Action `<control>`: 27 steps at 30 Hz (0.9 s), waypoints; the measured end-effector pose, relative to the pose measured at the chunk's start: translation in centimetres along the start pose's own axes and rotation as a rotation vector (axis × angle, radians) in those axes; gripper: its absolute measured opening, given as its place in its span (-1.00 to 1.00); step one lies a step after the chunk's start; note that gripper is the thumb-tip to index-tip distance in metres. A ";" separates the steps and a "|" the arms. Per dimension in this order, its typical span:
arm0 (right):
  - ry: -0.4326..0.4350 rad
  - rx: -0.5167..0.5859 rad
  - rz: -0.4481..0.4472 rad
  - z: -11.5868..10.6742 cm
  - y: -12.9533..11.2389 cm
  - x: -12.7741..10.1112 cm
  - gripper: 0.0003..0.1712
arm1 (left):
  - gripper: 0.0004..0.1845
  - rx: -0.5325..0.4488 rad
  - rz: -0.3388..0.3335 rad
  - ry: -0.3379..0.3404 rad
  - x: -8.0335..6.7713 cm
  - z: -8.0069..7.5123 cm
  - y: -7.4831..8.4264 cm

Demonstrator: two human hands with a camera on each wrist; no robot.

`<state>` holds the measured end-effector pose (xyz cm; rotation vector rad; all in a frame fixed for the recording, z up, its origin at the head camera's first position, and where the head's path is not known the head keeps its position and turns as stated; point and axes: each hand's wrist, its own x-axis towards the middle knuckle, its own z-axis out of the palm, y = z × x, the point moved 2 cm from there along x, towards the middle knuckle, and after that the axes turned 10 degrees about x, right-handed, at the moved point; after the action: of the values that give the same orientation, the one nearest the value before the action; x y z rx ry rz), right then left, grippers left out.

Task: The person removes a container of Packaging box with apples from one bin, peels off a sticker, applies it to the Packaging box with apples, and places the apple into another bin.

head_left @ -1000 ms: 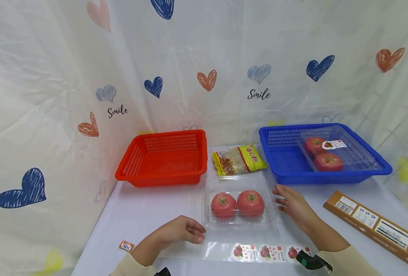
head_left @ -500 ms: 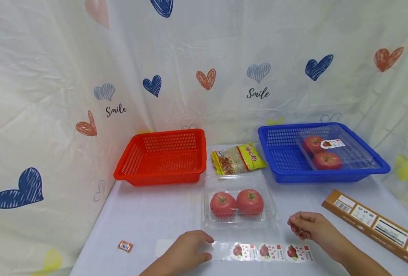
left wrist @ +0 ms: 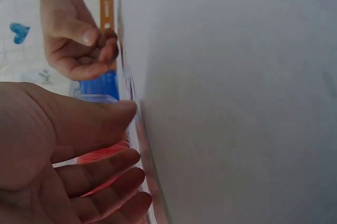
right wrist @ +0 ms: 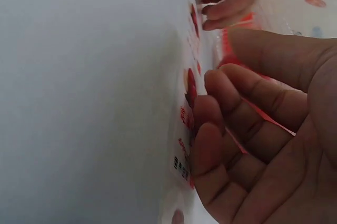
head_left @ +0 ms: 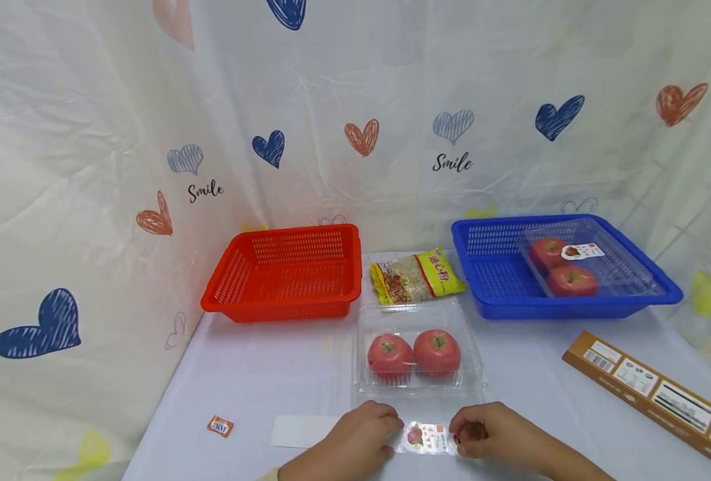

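Note:
A clear strip of fruit-print stickers (head_left: 425, 438) lies flat near the front of the table. My left hand (head_left: 355, 441) rests its relaxed fingertips on the strip, left of the nearest sticker. At the second sticker, my right hand (head_left: 499, 437) has its fingers bent, fingertips right at the sticker's edge; its body covers the strip's right end. In the right wrist view, the thumb (right wrist: 268, 55) stands apart from the fingers beside a sticker (right wrist: 184, 145). Just beyond the hands sits a clear plastic clamshell box (head_left: 415, 314) with two red apples (head_left: 436, 352).
A red basket (head_left: 283, 310) stands back left. The blue basket (head_left: 499, 310) at back right holds another stickered clamshell box (head_left: 625, 274) with apples. Between them lies a yellow food packet (head_left: 418, 276). A long brown carton (head_left: 655, 397) is at right, a small orange wrapper (head_left: 219, 426) at left.
Both hands have left the sides of the clamshell box and come down to the sticker strip. The right hand has moved left over the strip's right part. The box stays in place.

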<state>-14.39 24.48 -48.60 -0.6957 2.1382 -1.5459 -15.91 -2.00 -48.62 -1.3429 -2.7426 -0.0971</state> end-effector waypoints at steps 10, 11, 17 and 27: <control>0.029 -0.155 0.037 1.4 -0.4 0.3 -0.78 | -0.62 0.010 -0.038 -0.012 0.2 -0.4 0.4; 0.039 -0.181 0.040 1.5 -0.6 0.4 -0.74 | -0.62 0.012 -0.040 -0.012 0.3 -0.3 0.4; 0.119 -0.423 0.134 2.2 -0.9 0.8 -0.53 | -0.62 0.045 -0.044 -0.012 0.7 -0.3 0.5; 0.114 -0.426 0.118 2.4 -1.1 0.9 -0.63 | -0.49 -0.021 -0.080 -0.072 1.2 -0.7 0.4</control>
<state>-13.54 21.84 -48.31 -0.6087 2.5785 -1.1007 -16.29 -0.88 -47.83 -1.2664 -2.8631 -0.0845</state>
